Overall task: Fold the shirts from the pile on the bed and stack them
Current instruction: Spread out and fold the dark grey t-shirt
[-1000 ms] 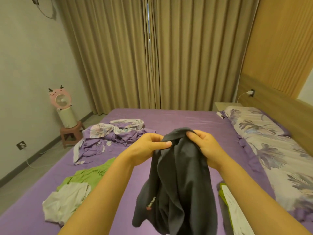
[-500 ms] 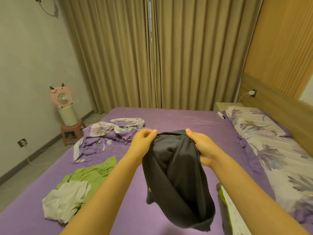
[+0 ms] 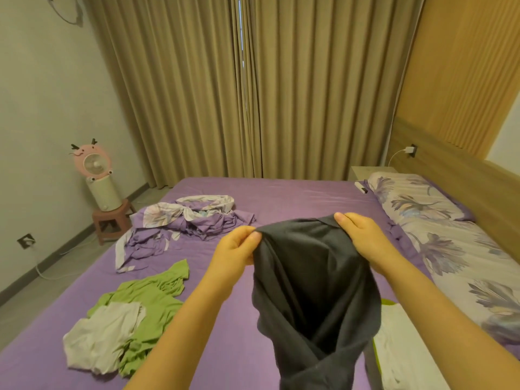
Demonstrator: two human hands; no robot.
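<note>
Shirts number four in sight: one dark grey shirt (image 3: pixel 315 282) hangs above the purple bed (image 3: pixel 295 198) at 6 o'clock, its top edge pinched by the left hand (image 3: pixel 235 250) and gripped by the right hand (image 3: pixel 363 237). At 8 o'clock lie one green shirt (image 3: pixel 149 296) and one white shirt (image 3: pixel 101 336) (touching, the white one partly on top). One folded white shirt (image 3: pixel 399 350) lies at 5 o'clock, and one crumpled floral sheet (image 3: pixel 180 226) at 10 o'clock.

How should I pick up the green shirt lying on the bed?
Probably from above, by the far edge of the crumpled green cotton shirt: that end lies flat and uncovered on the purple bedsheet, while a white garment overlaps its near corner.
</note>
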